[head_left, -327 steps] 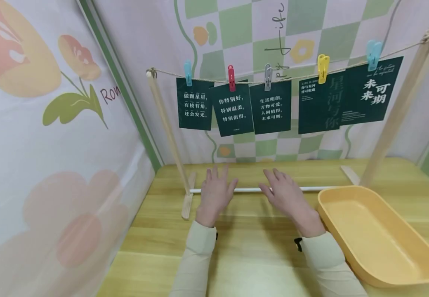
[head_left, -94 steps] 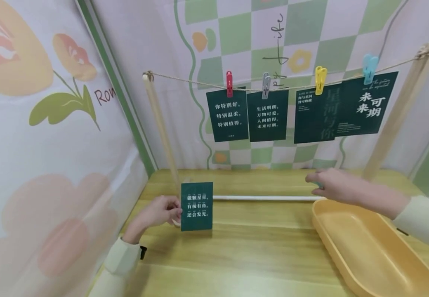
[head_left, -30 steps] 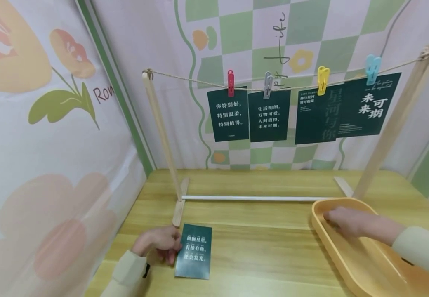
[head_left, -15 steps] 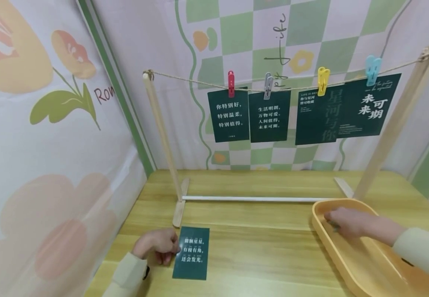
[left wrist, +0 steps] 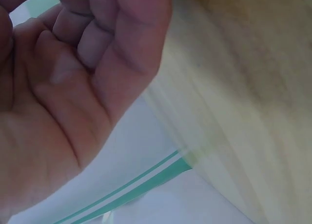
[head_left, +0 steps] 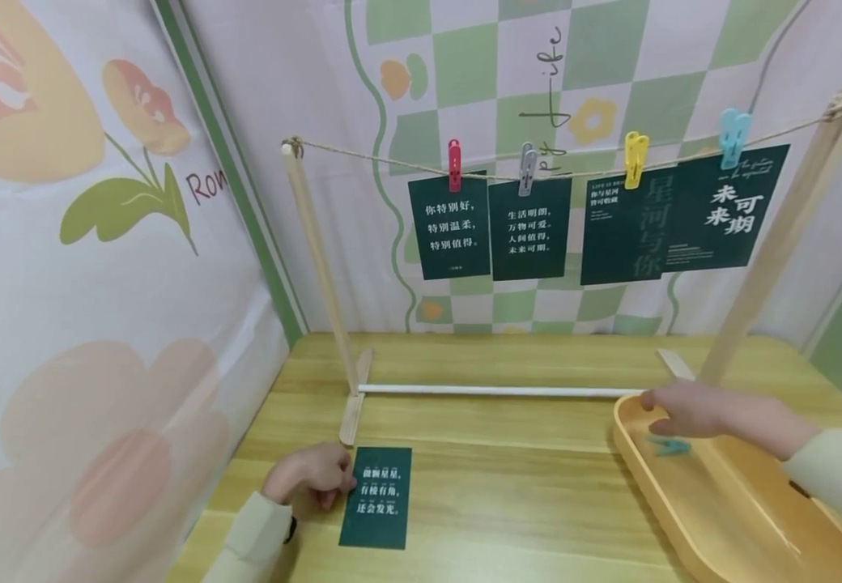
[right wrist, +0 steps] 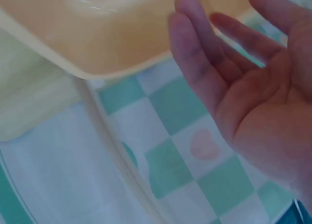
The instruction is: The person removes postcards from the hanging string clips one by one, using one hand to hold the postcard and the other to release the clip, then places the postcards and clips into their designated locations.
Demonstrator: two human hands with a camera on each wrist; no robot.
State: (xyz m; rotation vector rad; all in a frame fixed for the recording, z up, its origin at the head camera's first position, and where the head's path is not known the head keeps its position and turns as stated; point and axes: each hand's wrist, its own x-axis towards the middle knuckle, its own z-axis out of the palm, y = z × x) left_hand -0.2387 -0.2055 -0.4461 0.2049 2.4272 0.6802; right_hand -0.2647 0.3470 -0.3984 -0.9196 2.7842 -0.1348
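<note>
On the table lies a dark green card (head_left: 375,497) with white lettering. My left hand (head_left: 319,476) pinches its left edge with curled fingers; in the left wrist view the fingers (left wrist: 131,43) bend over the palm and the card is out of sight. My right hand (head_left: 705,413) hovers over the far end of the yellow tray (head_left: 672,530), its fingers spread. Beneath it in the tray is a teal clothespin (head_left: 672,446). The right wrist view shows the right hand (right wrist: 258,92) with nothing in its grasp.
Several green cards, among them one (head_left: 450,231) under a red clothespin (head_left: 454,164), hang from a string (head_left: 370,156) between two wooden posts (head_left: 322,267). A white rod (head_left: 494,391) joins the posts low down. A printed cloth (head_left: 457,65) stands behind.
The first card has come off the line and down onto the table with my left hand. My right hand has let the teal clothespin go in the tray and lifted slightly.
</note>
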